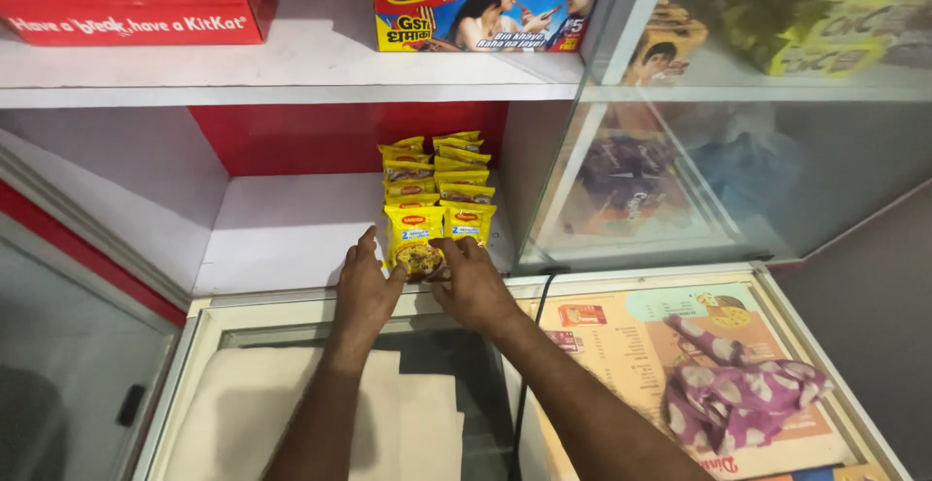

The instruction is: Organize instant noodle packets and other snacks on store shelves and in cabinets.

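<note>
the left hand [366, 287] and the right hand [473, 282] reached together onto the lower white shelf [282, 233], meeting at the nearest yellow noodle packet [415, 238], which stood upright at the front of the left row. the left hand's fingers [367, 245] lay pressed together along the packet's left edge, the thumb touching its lower corner. the right hand's fingers [456, 246] curled against the packet's lower right side, pinching it from that edge; how firm the hold was could not be told. behind it, two rows of yellow packets [439, 170] ran toward the far red back wall [340, 136]. on the upper shelf [291, 73] sat a red carton [136, 0] at the left and a blue and yellow carton [481, 0] further right. a glass panel [718, 161] stood to the right. near the person, a folded white cloth [291, 413] lay on the glass-topped desk [466, 364], a black cable [529, 345] crossed it, and a purple patterned cloth [733, 394] rested at the right.
</note>
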